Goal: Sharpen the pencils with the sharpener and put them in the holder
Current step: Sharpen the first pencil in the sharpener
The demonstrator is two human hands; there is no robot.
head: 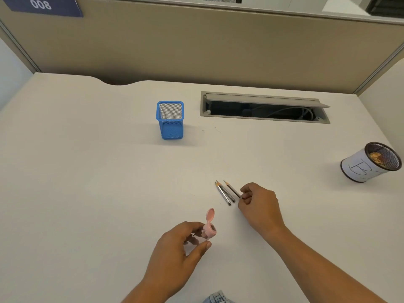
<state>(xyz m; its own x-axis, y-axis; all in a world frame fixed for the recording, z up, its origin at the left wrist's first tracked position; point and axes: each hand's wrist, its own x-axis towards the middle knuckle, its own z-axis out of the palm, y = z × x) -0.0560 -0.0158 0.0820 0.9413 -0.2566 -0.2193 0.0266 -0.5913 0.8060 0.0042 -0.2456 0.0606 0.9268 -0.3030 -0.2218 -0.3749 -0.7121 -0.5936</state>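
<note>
Pencils (223, 193): 3, flat on the white desk (87, 171), right of centre, pointed tips facing away. 2 side by side, touching. Third pencil (232, 189) just beside them on the right, its back end pinched between thumb and curled fingers of the right hand (259, 206). Left hand (181, 248): nearer, fingers and thumb curled round the pink sharpener (208, 232), hinged lid (210, 215) flipped up and open. Blue mesh holder (170, 120): upright toward the far side of the desk, well apart from both hands. Round mesh cup (358, 169): near the right edge, wrapped in white paper with a hand-drawn B, shavings inside. Open cable tray (264, 109): right of the holder.
</note>
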